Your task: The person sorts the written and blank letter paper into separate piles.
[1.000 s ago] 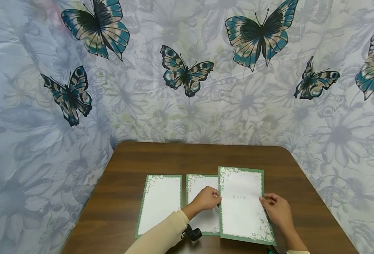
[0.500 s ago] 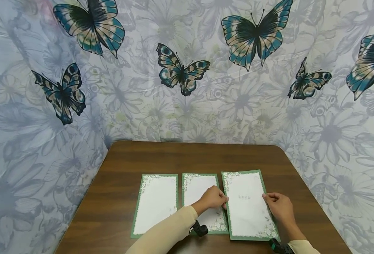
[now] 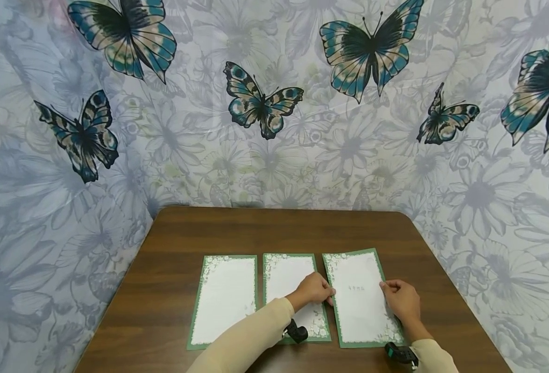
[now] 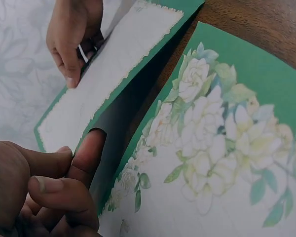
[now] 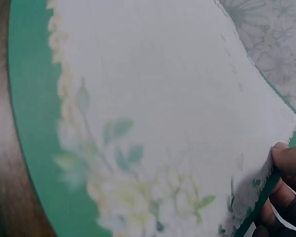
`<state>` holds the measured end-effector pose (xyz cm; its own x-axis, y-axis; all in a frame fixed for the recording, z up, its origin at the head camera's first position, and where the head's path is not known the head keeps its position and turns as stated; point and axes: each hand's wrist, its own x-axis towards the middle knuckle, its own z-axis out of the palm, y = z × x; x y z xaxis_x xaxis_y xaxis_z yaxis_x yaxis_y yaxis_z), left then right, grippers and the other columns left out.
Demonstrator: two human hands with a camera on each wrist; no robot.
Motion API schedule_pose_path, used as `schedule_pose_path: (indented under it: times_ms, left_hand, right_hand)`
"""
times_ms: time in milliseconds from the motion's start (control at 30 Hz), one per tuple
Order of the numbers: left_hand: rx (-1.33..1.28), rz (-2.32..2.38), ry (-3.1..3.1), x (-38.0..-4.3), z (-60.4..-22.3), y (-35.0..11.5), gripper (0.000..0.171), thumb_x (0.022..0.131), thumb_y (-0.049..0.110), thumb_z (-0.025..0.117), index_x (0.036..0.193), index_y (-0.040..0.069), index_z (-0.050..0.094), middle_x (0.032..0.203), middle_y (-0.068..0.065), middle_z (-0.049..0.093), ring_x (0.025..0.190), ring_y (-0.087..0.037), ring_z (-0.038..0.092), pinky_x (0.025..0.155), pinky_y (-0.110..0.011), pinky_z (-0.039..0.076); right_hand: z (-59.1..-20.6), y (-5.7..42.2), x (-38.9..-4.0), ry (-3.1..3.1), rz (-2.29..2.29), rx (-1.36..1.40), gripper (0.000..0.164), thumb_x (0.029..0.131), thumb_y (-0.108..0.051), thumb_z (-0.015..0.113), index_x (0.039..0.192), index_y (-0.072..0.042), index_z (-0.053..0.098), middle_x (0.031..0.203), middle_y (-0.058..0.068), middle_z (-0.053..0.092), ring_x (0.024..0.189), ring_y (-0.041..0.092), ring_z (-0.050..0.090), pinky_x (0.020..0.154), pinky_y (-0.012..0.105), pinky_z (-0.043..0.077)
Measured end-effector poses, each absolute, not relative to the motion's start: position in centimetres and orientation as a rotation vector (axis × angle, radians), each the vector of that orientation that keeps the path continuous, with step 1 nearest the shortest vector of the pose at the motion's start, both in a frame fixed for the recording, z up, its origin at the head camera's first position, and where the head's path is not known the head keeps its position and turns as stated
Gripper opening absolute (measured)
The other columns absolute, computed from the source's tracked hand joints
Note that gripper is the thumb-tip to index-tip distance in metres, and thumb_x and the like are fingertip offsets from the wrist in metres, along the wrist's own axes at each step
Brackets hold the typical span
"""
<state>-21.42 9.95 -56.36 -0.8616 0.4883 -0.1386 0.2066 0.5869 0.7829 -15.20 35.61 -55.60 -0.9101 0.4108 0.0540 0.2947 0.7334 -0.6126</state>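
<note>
A sheet of paper [image 3: 360, 316] with a green edge, pale flowers and a short line of small marks is at the right of a row of three. My left hand [image 3: 313, 289] pinches its left edge between thumb and finger, reaching across the middle sheet [image 3: 289, 268]. On the opposite edge, my right hand [image 3: 402, 301] pinches it. In the left wrist view the held sheet [image 4: 123, 64] is tilted, with a dark gap between it and the flowered middle sheet [image 4: 212, 143]. The right wrist view shows my right thumb [image 5: 288, 160] on the paper's border.
Another green-edged sheet [image 3: 227, 295] lies at the left of the row, partly covered by my left sleeve [image 3: 251, 336]. All are at the brown wooden table [image 3: 274, 228]. Behind it hangs a floral cloth [image 3: 199, 114] with butterflies.
The held sheet has come off the middle sheet to the right and lowered toward the table, both hands moving with it. A narrow gap now separates the two sheets.
</note>
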Motion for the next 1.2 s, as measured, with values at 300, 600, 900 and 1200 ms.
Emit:
schedule_pose_path:
  times_ms: [300, 600, 900, 1200]
  left_hand:
    - [0.534, 1.14, 2.516, -21.7, -56.7, 10.3, 0.036, 0.094, 0.029, 0.066, 0.061, 0.018, 0.077, 0.055, 0.007, 0.069, 0.043, -0.005, 0.04, 0.044, -0.02, 0.03]
    - [0.496, 1.123, 2.535, -22.6, -57.1, 10.0, 0.037, 0.091, 0.031, 0.07, 0.057, 0.019, 0.075, 0.05, 0.01, 0.065, 0.046, -0.007, 0.042, 0.046, -0.022, 0.031]
    - [0.489, 1.09, 2.518, -23.1, -57.1, 10.0, 0.04, 0.091, 0.033, 0.071, 0.054, 0.018, 0.072, 0.048, 0.01, 0.064, 0.045, -0.009, 0.049, 0.045, -0.023, 0.036]
    - [0.475, 1.028, 2.559, -22.7, -56.8, 10.2, 0.041, 0.09, 0.034, 0.072, 0.053, 0.017, 0.071, 0.048, 0.009, 0.064, 0.046, -0.009, 0.049, 0.046, -0.023, 0.035]
  right_hand:
    - [-56.2, 35.1, -15.7, -2.727, 0.953, -0.596, 0.039, 0.096, -0.035, 0.061, 0.106, 0.002, 0.07, 0.089, 0.015, 0.071, 0.074, 0.025, 0.065, 0.058, 0.032, 0.047]
    - [-56.1, 35.0, -15.9, -2.789, 0.915, -0.611, 0.04, 0.095, -0.035, 0.061, 0.107, 0.002, 0.07, 0.093, 0.016, 0.071, 0.082, 0.03, 0.066, 0.066, 0.041, 0.05]
    - [-56.1, 35.3, -16.0, -2.821, 0.909, -0.631, 0.043, 0.096, -0.037, 0.059, 0.109, 0.002, 0.069, 0.102, 0.022, 0.07, 0.088, 0.035, 0.066, 0.073, 0.049, 0.052]
    - [-56.6, 35.6, -16.0, -2.82, 0.914, -0.638, 0.042, 0.096, -0.037, 0.059, 0.107, 0.002, 0.069, 0.099, 0.02, 0.07, 0.086, 0.033, 0.065, 0.068, 0.045, 0.051]
